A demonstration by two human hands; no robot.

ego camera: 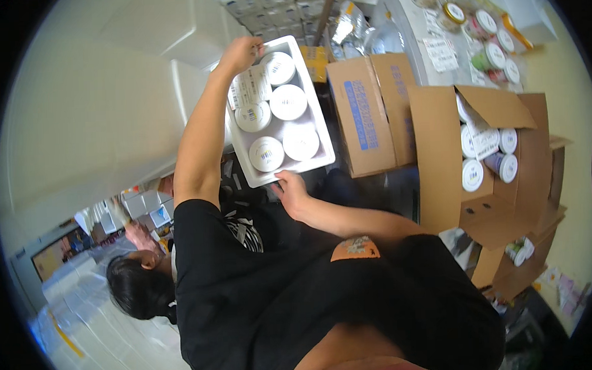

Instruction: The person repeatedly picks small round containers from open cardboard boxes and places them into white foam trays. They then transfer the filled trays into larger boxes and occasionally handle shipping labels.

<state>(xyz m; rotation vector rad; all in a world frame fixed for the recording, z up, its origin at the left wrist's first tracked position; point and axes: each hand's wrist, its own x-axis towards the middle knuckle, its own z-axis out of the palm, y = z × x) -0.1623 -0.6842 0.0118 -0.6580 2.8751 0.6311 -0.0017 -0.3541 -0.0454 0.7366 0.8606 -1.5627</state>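
Note:
A white foam box (pixel 321 116) is held out in front of me, open at the top. Several round tubs (pixel 288 102) with white lids stand in it, and a printed paper slip (pixel 248 87) lies over those on the left. The far left corner of its rim is in my left hand (pixel 241 54), fingers curled over the edge. At the near end, my right hand (pixel 293 192) supports the wall with the thumb by the rim; its other fingers are partly hidden.
To the right sit a closed cardboard carton (pixel 372 116) and an open carton (pixel 437 155) with lidded tubs and a slip inside. Jars (pixel 453 15) and paper slips stand on a table (pixel 410 29) beyond. Large white foam boxes (pixel 126 93) rise on the left. Another person (pixel 140 288) is at lower left.

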